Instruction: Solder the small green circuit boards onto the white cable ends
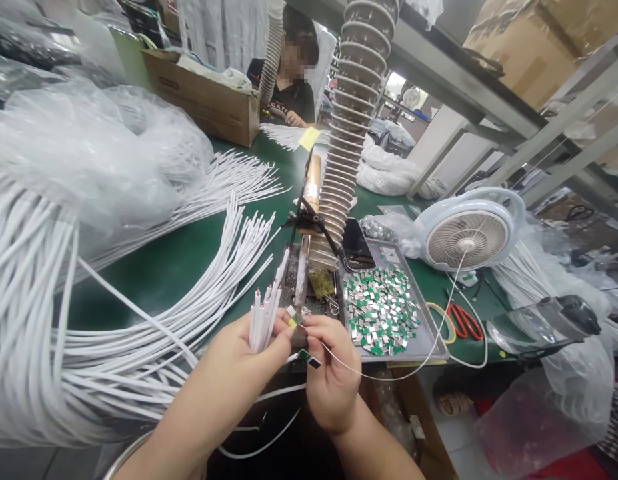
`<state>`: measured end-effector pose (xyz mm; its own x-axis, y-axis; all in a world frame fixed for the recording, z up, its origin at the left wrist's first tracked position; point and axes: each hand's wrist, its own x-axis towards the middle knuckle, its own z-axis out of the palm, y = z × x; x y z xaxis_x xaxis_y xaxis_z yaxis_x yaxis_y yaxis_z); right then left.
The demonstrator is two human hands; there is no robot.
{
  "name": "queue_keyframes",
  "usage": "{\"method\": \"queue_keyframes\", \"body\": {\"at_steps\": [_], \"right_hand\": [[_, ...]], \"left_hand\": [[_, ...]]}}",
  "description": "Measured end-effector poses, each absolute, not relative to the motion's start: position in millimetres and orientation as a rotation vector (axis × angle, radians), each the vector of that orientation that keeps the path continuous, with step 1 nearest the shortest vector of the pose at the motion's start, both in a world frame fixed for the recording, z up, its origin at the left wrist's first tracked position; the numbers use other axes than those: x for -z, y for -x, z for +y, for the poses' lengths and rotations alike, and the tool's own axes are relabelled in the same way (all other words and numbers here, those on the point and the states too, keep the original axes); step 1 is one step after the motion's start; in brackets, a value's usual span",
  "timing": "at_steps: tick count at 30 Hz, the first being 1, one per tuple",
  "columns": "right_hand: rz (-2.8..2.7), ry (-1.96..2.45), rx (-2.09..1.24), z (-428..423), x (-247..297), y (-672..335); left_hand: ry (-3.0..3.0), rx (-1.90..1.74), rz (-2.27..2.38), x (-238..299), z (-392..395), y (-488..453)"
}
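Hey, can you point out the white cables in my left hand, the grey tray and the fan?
White cables [261, 321]: head view, on the middle of the held bundle.
Grey tray [428, 337]: head view, on a bare part near its right edge.
Fan [453, 241]: head view, on the front grille.

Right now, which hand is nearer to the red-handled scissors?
Right: the right hand is across the metal tray from the scissors. The left hand, holding a bundle of white cables, is beyond the right hand, farther from them.
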<state>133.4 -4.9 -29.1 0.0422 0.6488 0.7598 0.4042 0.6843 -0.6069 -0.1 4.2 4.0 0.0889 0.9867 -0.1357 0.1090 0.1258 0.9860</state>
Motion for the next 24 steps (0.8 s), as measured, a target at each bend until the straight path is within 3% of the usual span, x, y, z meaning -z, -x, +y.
{"method": "queue_keyframes", "body": {"at_steps": [24], "right_hand": [[-1.61,0.836,-0.379,-30.0,27.4,-141.8]], "left_hand": [[-1.337,-0.982,1.158,10.9,-22.0,2.5]]}}
